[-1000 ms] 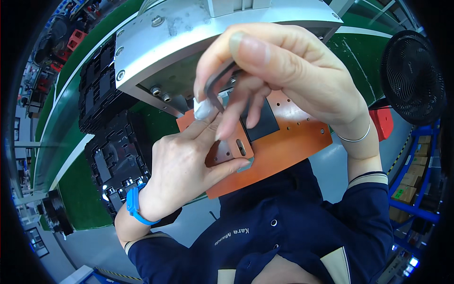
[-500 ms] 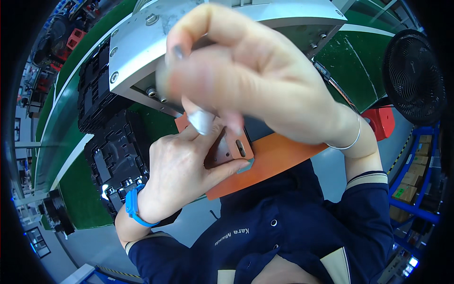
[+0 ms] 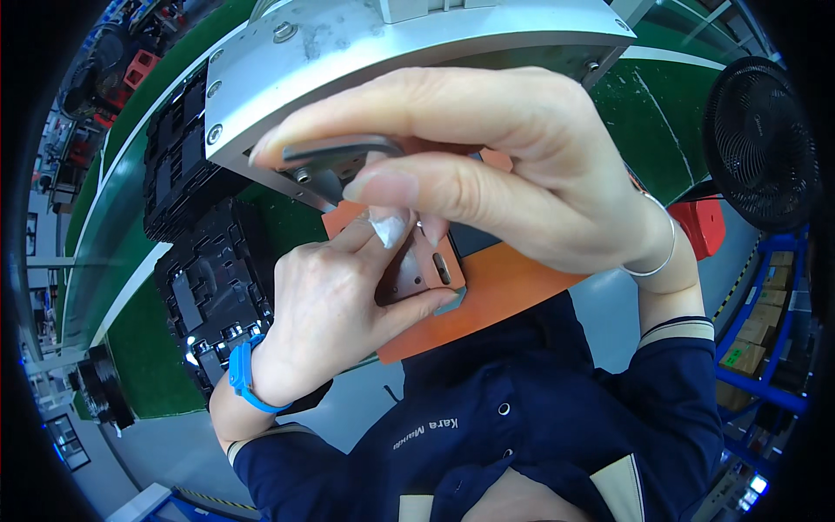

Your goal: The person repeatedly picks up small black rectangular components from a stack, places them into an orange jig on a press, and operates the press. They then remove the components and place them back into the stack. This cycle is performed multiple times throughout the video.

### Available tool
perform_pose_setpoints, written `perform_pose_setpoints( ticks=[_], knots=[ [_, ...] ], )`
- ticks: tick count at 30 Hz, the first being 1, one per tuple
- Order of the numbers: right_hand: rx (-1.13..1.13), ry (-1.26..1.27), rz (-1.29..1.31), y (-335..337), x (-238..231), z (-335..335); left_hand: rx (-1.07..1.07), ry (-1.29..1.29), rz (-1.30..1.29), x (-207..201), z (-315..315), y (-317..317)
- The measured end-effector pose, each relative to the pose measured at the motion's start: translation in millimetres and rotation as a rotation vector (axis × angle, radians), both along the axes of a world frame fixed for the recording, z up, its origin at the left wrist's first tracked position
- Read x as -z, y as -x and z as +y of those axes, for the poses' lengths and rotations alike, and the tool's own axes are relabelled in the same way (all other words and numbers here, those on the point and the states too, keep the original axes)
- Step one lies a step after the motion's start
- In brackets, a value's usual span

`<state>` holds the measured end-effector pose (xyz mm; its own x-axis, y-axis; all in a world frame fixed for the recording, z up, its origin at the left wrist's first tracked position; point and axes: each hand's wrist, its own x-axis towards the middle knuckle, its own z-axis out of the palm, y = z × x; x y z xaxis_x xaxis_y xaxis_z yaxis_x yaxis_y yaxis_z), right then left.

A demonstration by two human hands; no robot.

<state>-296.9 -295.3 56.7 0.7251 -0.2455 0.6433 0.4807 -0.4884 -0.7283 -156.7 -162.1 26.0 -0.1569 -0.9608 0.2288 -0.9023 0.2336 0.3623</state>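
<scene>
My right hand (image 3: 539, 174) is closed, pinching a dark bent rod (image 3: 335, 150) that looks like a hex key between thumb and index finger. It hovers over the work, and its lower fingers reach down to the part below. A white wrap (image 3: 389, 228) covers one fingertip there. My left hand (image 3: 322, 291) grips a copper-coloured block (image 3: 445, 261) with a slot and small holes, its thumb along the near edge and its other fingers over the top. The block rests on an orange sheet (image 3: 496, 291). The rod's other end and the far part of the block are hidden by my fingers.
A large grey metal frame (image 3: 348, 70) with bolts stands just beyond my hands. Black moulded trays (image 3: 213, 287) lie to the left on the green table (image 3: 156, 365). A black fan (image 3: 761, 143) and a red container (image 3: 700, 228) are at the right.
My right hand has turned and lowered slightly, so the dark rod now shows lengthwise in its pinch. The left hand keeps its hold on the block.
</scene>
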Motion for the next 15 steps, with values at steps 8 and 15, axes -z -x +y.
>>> perform_pose_setpoints(
  ticks=[8, 15],
  knots=[
    [-0.011, -0.206, 0.273, 9.8, -18.9, -10.9, -0.023, -0.028, 0.000, -4.1, 0.9, 1.3],
    [-0.039, -0.297, 0.167, 11.9, -10.1, -1.7, -0.017, -0.033, -0.003, -3.5, 0.9, 1.4]
  ],
)
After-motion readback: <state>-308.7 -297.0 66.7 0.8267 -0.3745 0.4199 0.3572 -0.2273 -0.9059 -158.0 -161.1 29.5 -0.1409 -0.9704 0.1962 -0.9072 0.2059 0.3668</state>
